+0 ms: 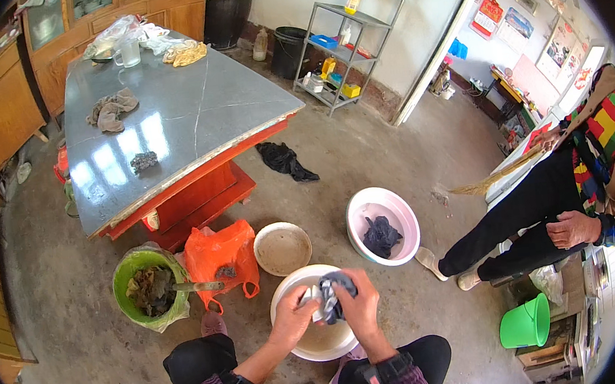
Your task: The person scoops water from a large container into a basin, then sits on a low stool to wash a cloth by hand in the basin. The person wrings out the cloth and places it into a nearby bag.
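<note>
Over a white basin (280, 296) of cloudy water, my right hand (365, 298) grips a bunched dark grey and white cloth (330, 302). My left hand (295, 317) meets it from the other side, pinching a small white piece (312, 297), possibly soap; blur keeps me from telling. Just behind the basin lies a shallow beige bowl (282, 249). Farther right, a pink-white basin (409, 220) holds a wadded dark cloth (382, 236).
Left of the basin are an orange plastic bag (208, 258) and a lined green bucket (120, 285) with refuse and a handled tool. A black cloth (284, 160) lies by the stone-topped table (174, 105). At right a person (556, 205) stands holding a broom (500, 177).
</note>
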A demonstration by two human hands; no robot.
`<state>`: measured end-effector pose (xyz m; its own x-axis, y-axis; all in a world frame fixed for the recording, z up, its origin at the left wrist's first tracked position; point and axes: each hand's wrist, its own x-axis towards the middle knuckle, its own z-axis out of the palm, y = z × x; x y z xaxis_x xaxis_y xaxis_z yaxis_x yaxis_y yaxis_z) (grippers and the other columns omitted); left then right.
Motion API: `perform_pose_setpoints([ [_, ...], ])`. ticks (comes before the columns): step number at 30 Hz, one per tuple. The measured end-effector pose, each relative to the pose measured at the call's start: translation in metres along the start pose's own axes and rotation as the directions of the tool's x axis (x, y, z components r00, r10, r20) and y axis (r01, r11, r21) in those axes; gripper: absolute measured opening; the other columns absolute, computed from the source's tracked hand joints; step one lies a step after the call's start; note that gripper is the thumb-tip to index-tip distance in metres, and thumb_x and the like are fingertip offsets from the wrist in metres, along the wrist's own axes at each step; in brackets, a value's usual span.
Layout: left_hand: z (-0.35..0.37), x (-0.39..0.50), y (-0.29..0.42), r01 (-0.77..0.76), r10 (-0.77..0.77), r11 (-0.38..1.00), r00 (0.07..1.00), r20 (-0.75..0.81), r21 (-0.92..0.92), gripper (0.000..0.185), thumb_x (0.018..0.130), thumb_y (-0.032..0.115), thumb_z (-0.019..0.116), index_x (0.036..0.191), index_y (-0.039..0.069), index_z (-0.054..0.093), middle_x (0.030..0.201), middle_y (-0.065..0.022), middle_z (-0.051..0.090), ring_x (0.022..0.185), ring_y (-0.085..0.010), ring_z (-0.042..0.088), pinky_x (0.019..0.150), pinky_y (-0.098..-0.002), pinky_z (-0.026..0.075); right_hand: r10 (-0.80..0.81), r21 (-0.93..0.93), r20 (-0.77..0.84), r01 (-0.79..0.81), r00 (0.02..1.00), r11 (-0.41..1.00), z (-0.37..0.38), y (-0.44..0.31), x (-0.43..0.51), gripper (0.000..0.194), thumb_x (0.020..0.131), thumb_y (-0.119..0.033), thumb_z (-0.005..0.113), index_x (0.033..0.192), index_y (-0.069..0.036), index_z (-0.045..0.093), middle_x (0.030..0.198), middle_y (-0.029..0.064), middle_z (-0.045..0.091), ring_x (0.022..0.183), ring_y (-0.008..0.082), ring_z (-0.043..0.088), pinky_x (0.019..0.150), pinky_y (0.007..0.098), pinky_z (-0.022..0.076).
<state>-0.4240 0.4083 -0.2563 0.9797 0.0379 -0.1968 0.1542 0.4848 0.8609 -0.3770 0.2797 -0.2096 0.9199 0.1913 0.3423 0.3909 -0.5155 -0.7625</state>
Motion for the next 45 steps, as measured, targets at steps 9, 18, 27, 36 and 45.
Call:
perform_pose_setpoints([
  [9, 0.000, -0.009, 0.012, 0.083, -0.086, 0.996, 0.984, 0.157, 0.023, 0.020, 0.083, 0.008, 0.055, 0.101, -0.002, 0.056, 0.083, -0.0035, 0.059, 0.067, -0.0081, 0.055, 0.054, -0.0229, 0.047, 0.028, 0.020, 0.041, -0.028, 0.999, 0.999, 0.004, 0.033, -0.002, 0.024, 0.071, -0.003, 0.065, 0.095, -0.002, 0.060, 0.088, 0.0125, 0.057, 0.081, 0.0255, 0.058, 0.073, 0.0298, 0.0455],
  [18, -0.002, -0.004, 0.025, 0.133, -0.133, 0.990, 0.991, -0.007, -0.041, 0.010, 0.079, 0.009, 0.063, 0.084, 0.002, 0.057, 0.071, -0.0007, 0.057, 0.060, -0.0079, 0.054, 0.049, -0.0215, 0.043, 0.372, 0.290, 0.465, -0.535, 0.803, 0.794, -0.022, 0.012, -0.029, 0.028, 0.077, -0.014, 0.068, 0.102, -0.002, 0.060, 0.089, 0.0026, 0.061, 0.081, 0.0087, 0.055, 0.074, 0.0238, 0.0453],
  [27, -0.004, -0.005, 0.021, 0.022, -0.014, 0.993, 0.998, 0.067, -0.118, 0.029, 0.076, 0.001, 0.061, 0.103, 0.001, 0.053, 0.093, -0.0043, 0.056, 0.077, -0.0102, 0.055, 0.063, -0.0222, 0.047, 0.466, 0.477, 0.253, -0.528, 0.848, 0.702, -0.008, 0.011, -0.021, 0.019, 0.077, -0.010, 0.065, 0.093, 0.000, 0.062, 0.079, 0.0016, 0.061, 0.070, 0.0071, 0.055, 0.064, 0.0208, 0.0445],
  [36, -0.001, -0.009, 0.007, -0.064, 0.065, 0.998, 0.996, -0.059, 0.019, 0.048, 0.068, -0.006, 0.059, 0.115, 0.002, 0.050, 0.099, -0.0039, 0.056, 0.072, -0.0119, 0.057, 0.055, -0.0248, 0.050, -0.217, -0.184, 0.063, 0.225, 0.974, 0.957, 0.009, 0.017, -0.008, 0.023, 0.071, 0.001, 0.061, 0.094, -0.002, 0.060, 0.096, 0.0181, 0.058, 0.091, 0.0356, 0.055, 0.078, 0.0396, 0.0440],
  [45, -0.006, -0.007, -0.004, 0.029, 0.018, 0.915, 0.993, -0.113, 0.402, 0.039, 0.067, -0.001, 0.064, 0.105, 0.000, 0.053, 0.098, -0.0079, 0.057, 0.075, -0.0133, 0.058, 0.046, -0.0247, 0.048, -0.293, -0.321, 0.224, 0.354, 0.930, 0.878, 0.012, 0.050, -0.051, 0.034, 0.067, -0.004, 0.066, 0.100, -0.007, 0.060, 0.099, 0.0136, 0.060, 0.097, 0.0350, 0.054, 0.085, 0.0410, 0.0424],
])
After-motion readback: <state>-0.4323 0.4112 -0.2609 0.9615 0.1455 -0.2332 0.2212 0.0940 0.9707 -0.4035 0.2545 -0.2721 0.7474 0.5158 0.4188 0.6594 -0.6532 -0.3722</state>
